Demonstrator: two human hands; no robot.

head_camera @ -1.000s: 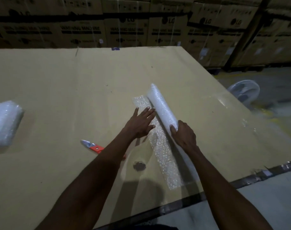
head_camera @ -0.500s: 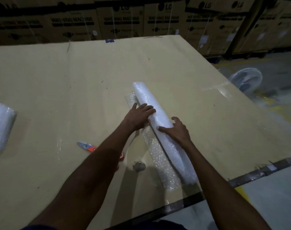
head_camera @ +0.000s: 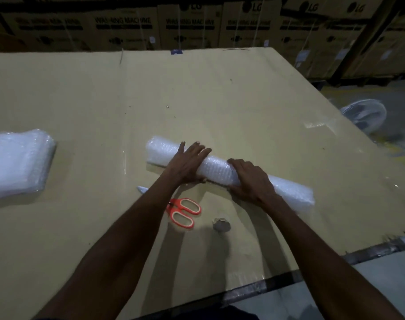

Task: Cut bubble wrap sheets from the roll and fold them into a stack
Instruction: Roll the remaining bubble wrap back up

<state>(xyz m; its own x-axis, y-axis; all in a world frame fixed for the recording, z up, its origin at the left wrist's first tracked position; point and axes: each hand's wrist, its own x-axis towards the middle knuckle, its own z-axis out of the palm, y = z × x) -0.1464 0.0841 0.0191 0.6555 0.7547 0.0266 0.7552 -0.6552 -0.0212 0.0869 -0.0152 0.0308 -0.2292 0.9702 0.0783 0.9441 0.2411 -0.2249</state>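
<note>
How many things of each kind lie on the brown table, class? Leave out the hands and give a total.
Bubble wrap roll: 1
Stack of folded bubble wrap: 1
Scissors: 1
Small crumpled grey scrap: 1
Total: 4
</note>
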